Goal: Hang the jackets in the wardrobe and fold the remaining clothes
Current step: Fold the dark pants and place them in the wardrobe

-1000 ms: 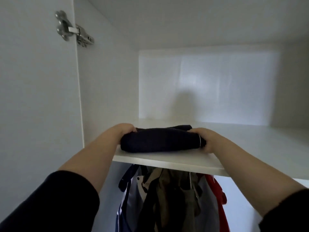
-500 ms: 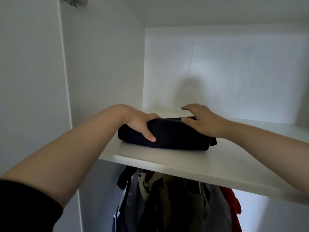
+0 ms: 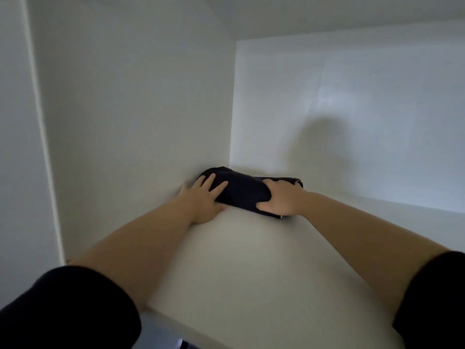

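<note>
The folded dark garment (image 3: 242,192) lies as a compact bundle between the two hands, on the wardrobe shelf (image 3: 251,260), at full reach from the person. The left hand (image 3: 202,197) rests on the bundle's left end with its fingers straight and spread flat over the cloth, the thumb lying low along the front edge; it presses rather than grips. The right hand (image 3: 278,199) wraps the bundle's right part, its fingers curved over the top and its thumb closed in against the front, so it holds the cloth.

Just beyond the left hand stands the side wall (image 3: 138,109), and the garment's left end touches it or nearly so. Behind both hands rises the back wall (image 3: 352,109), and the bundle sits close in the corner where the two walls meet. The shelf runs bare from the hands back towards the person, whose dark sleeves (image 3: 63,311) end above the forearms.

As a judgement of progress: this piece is folded and looks placed, so what remains for it is only to let go and draw both hands away. Whether the jackets are hung cannot be told, for no rail or hanger shows here. No other clothes are in view, so how many remain to fold is unknown.
</note>
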Available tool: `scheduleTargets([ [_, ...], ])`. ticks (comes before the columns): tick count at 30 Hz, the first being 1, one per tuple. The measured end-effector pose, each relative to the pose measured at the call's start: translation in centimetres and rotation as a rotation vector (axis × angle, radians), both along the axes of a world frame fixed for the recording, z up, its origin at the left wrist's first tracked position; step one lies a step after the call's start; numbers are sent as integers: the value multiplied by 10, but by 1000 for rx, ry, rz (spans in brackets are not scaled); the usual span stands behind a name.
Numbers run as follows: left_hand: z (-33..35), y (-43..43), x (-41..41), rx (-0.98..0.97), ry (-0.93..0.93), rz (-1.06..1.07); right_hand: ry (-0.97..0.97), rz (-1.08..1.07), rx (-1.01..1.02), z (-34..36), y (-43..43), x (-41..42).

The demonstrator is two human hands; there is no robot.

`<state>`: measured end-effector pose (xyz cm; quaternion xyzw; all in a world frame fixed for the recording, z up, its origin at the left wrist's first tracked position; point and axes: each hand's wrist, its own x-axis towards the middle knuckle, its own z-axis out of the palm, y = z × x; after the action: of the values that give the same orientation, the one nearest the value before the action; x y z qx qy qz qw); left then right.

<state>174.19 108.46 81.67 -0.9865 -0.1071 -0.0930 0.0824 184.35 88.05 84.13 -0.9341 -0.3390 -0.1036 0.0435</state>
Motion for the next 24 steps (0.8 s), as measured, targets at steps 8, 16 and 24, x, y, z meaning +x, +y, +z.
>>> scheduleTargets([
  [8, 2, 10, 12, -214, 67, -41, -39, 18, 45, -6, 24, 71],
  [16, -5, 15, 16, -274, 82, -22, -156, -89, -56, -13, 30, 98],
  [24, 0, 11, 11, -168, 76, 8, -279, -91, -159, -17, 41, 75],
])
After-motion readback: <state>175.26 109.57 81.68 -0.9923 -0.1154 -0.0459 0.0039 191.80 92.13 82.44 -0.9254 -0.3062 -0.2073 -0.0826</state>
